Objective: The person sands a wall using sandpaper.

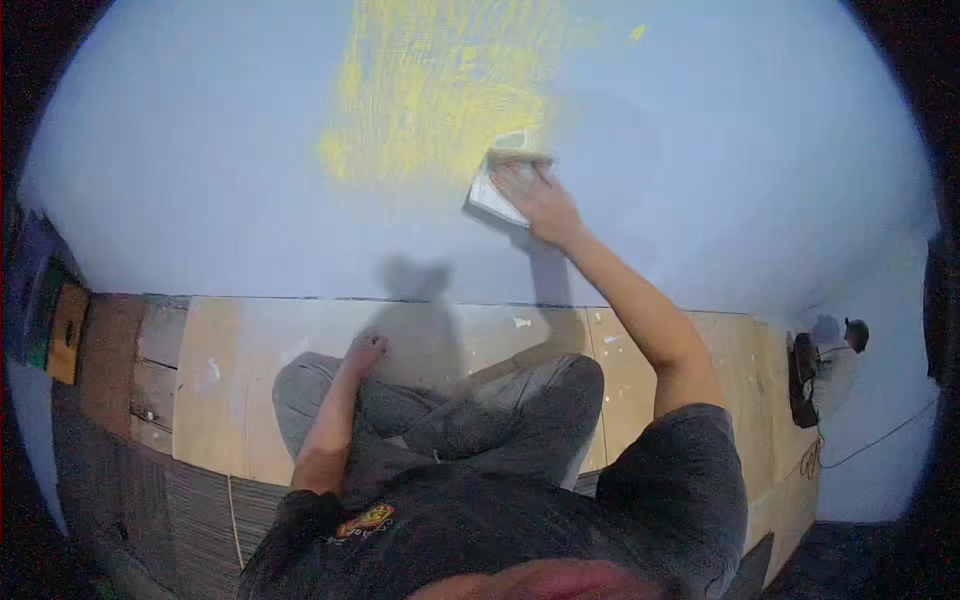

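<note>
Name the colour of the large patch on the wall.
Yellow: the patch shows in the head view.

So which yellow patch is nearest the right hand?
The large streaky yellow patch, up-left of the right hand; the small yellow fleck sits farther off, upper right.

So the wall (pixel 240 220) I'm facing is a pale, slightly purplish blue, with a big lemon-yellow patch (pixel 430 90) at top centre, all scratchy and streaky with blue showing through. There's a tiny yellow dab (pixel 637 33) off to its upper right too. The flat piece (pixel 484 198) just above mid-frame is white with a dark grey edge. My tee (pixel 520 520) is charcoal black with a red-and-yellow print (pixel 368 520) at lower left of centre, my pants (pixel 480 425) are grey. Boards (pixel 215 410) mid-frame: tan, spotted white. Lower left, the floor (pixel 262 500) is dark grey, thinly striped.
</note>
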`<state>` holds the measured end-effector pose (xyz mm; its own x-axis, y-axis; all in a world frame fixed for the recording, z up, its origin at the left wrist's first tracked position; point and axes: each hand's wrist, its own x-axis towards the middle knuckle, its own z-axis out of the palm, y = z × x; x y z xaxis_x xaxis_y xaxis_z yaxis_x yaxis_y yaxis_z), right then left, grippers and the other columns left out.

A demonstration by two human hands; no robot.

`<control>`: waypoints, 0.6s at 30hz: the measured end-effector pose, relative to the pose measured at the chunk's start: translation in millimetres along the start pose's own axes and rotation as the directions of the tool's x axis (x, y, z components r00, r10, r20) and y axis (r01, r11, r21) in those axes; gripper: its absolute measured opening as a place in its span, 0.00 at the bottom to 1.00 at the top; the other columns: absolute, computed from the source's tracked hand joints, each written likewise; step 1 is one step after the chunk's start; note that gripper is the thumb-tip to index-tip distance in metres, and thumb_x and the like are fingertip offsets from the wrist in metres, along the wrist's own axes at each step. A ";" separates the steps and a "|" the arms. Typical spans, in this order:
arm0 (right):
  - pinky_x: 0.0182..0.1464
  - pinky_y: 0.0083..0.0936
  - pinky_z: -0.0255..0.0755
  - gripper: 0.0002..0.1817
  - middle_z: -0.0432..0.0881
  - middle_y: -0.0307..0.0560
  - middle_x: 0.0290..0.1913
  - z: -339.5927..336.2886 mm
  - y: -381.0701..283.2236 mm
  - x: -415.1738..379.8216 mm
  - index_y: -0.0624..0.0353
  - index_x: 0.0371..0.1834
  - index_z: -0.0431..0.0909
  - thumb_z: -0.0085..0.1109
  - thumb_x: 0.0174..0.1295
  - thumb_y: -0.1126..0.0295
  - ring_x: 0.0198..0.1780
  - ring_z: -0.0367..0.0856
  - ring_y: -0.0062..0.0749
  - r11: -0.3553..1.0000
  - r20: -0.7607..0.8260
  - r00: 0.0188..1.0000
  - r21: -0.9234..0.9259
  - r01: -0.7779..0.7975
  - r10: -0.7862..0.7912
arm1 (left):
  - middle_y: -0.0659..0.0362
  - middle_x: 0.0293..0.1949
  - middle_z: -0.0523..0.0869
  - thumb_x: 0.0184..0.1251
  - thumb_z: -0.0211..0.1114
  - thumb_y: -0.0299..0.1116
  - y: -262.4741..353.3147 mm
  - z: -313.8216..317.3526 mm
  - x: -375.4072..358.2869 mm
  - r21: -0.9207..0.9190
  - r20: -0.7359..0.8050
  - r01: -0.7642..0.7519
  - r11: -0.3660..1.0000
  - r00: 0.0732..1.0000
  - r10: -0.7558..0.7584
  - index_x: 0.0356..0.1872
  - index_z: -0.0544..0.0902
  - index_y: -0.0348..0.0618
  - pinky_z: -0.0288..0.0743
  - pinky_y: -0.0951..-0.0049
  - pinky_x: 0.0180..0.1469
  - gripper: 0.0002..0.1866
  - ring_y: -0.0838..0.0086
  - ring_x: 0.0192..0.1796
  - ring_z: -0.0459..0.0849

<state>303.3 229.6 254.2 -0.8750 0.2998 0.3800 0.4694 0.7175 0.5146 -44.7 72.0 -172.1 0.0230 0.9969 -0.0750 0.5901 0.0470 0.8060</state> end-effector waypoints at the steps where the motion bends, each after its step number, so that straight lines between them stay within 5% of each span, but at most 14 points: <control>1: 0.76 0.49 0.52 0.39 0.66 0.40 0.74 5.3 -8.4 -13.2 0.53 0.73 0.64 0.53 0.51 0.79 0.76 0.60 0.33 0.999 0.091 0.996 0.029 0.017 -0.019 | 0.43 0.43 0.86 0.68 0.56 0.48 -7.2 1.5 0.5 -0.014 0.049 -0.029 0.999 0.998 0.030 0.42 0.83 0.36 0.73 0.51 0.54 0.22 0.48 0.50 0.83; 3: 0.76 0.45 0.54 0.39 0.65 0.39 0.74 -6.7 -15.5 -29.3 0.53 0.73 0.64 0.54 0.52 0.77 0.75 0.60 0.32 0.995 0.125 0.987 0.040 0.093 -0.097 | 0.42 0.43 0.86 0.67 0.57 0.46 41.2 -20.3 -15.8 -0.019 0.063 0.114 0.993 0.992 -0.112 0.43 0.83 0.36 0.73 0.50 0.54 0.21 0.47 0.49 0.83; 6: 0.75 0.41 0.55 0.39 0.64 0.40 0.74 -64.4 6.7 -11.1 0.52 0.73 0.64 0.56 0.52 0.78 0.76 0.60 0.32 0.986 0.098 0.981 0.027 0.167 -0.168 | 0.42 0.44 0.86 0.67 0.57 0.42 65.2 -31.3 -23.0 0.044 0.044 0.113 0.993 0.992 -0.115 0.47 0.82 0.38 0.74 0.52 0.54 0.18 0.48 0.49 0.83; 8: 0.75 0.44 0.54 0.37 0.59 0.40 0.77 -90.8 47.9 5.0 0.46 0.76 0.58 0.52 0.60 0.72 0.77 0.56 0.34 0.985 -0.074 0.997 -0.172 0.025 -0.038 | 0.43 0.46 0.85 0.68 0.57 0.39 76.5 -39.4 -34.9 -0.045 0.055 0.106 0.993 0.993 -0.104 0.50 0.82 0.39 0.75 0.53 0.54 0.17 0.49 0.48 0.84; 11: 0.73 0.49 0.54 0.42 0.63 0.44 0.75 -171.7 101.0 58.4 0.50 0.74 0.64 0.60 0.49 0.77 0.76 0.59 0.44 0.947 -0.400 0.912 -0.246 -0.205 0.093 | 0.44 0.50 0.84 0.67 0.58 0.38 88.4 -38.0 -36.2 -0.154 0.139 0.343 0.927 0.936 -0.323 0.53 0.81 0.39 0.75 0.52 0.56 0.18 0.50 0.50 0.84; 13: 0.77 0.46 0.45 0.39 0.60 0.55 0.76 -195.6 121.7 80.2 0.61 0.72 0.63 0.56 0.51 0.79 0.77 0.53 0.53 0.906 -0.428 0.869 -0.216 -0.365 0.248 | 0.44 0.51 0.84 0.67 0.59 0.43 20.0 -9.4 -8.6 0.039 0.122 0.063 0.997 0.990 -0.067 0.52 0.81 0.39 0.74 0.52 0.57 0.21 0.49 0.53 0.82; 15: 0.75 0.48 0.49 0.40 0.62 0.48 0.76 -166.5 130.3 81.7 0.54 0.74 0.63 0.57 0.51 0.78 0.77 0.56 0.48 0.913 -0.462 0.866 -0.239 -0.331 0.193 | 0.44 0.50 0.84 0.67 0.58 0.47 -15.8 7.8 -1.3 0.337 0.076 -0.266 0.903 0.964 0.256 0.51 0.82 0.38 0.74 0.52 0.57 0.22 0.48 0.54 0.81; 16: 0.75 0.49 0.51 0.41 0.62 0.44 0.76 -147.0 131.2 77.9 0.51 0.74 0.63 0.58 0.50 0.77 0.76 0.58 0.46 0.915 -0.480 0.862 -0.252 -0.314 0.164 | 0.42 0.51 0.84 0.69 0.55 0.50 -23.9 15.1 6.6 0.432 0.141 -0.194 0.881 0.979 0.146 0.50 0.82 0.38 0.73 0.52 0.58 0.24 0.46 0.55 0.80; 18: 0.74 0.49 0.53 0.39 0.61 0.39 0.77 -103.2 99.1 59.1 0.50 0.74 0.63 0.54 0.53 0.77 0.76 0.59 0.43 0.952 -0.328 0.941 -0.256 -0.170 0.080 | 0.41 0.52 0.83 0.69 0.54 0.50 -15.6 11.1 2.5 0.312 0.144 -0.086 0.946 0.989 0.042 0.50 0.82 0.38 0.73 0.51 0.58 0.24 0.46 0.56 0.80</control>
<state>310.3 253.5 406.9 -0.7471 0.1339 0.6511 0.6260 0.4709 0.6216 -44.9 73.0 -191.4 0.1639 0.9785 -0.1248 0.8082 -0.0607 0.5858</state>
